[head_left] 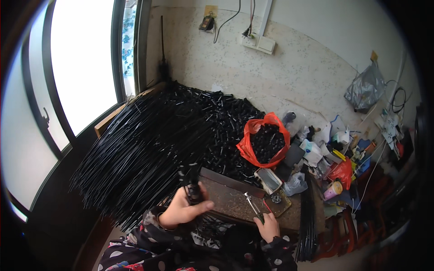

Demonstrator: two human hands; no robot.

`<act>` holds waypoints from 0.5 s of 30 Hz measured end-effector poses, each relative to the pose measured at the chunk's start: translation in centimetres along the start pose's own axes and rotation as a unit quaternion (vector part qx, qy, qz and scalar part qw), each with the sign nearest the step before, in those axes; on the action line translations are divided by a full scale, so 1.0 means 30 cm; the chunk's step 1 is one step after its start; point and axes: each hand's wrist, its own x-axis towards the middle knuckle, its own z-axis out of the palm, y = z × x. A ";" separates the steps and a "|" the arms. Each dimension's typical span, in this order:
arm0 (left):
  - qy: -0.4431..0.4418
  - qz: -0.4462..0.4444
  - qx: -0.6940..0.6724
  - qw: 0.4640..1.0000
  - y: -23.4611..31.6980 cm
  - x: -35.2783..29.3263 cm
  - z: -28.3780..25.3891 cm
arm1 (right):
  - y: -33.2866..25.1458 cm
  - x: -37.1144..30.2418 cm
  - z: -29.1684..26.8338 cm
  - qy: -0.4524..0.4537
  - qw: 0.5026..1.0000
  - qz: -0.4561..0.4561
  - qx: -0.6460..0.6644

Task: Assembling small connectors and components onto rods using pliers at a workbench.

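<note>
My left hand is closed around a dark, roughly cylindrical black part, held upright above the table's near edge with its thumb pointing right. Its upper end is blurred against the black heap behind, so its exact kind is unclear. My right hand grips the dark handle of a slim metal hand tool, whose shiny end points up and left over the tabletop. The tool and the black part are apart. Beside the tool sit a small clump of metal bits and a thin red object.
Long thin black rods are heaped at left, with short black tubes behind. A dark strip edges the brown table. An open red bag holds small black parts. Clutter and a cup stand at right.
</note>
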 end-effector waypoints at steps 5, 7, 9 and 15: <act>0.026 0.086 -0.131 0.987 -0.011 -0.006 -0.108 | 0.065 0.001 0.083 0.055 0.995 -0.012 -0.088; 0.016 0.158 -0.222 0.962 0.059 0.019 -0.158 | 0.103 0.001 0.092 0.060 0.993 -0.028 -0.097; 0.028 0.210 -0.463 0.861 0.105 0.037 -0.193 | 0.118 0.005 0.085 0.049 0.986 -0.058 -0.145; 0.131 0.134 -0.620 0.762 -0.046 0.029 -0.069 | -0.192 -0.002 -0.164 0.057 0.673 -0.018 0.737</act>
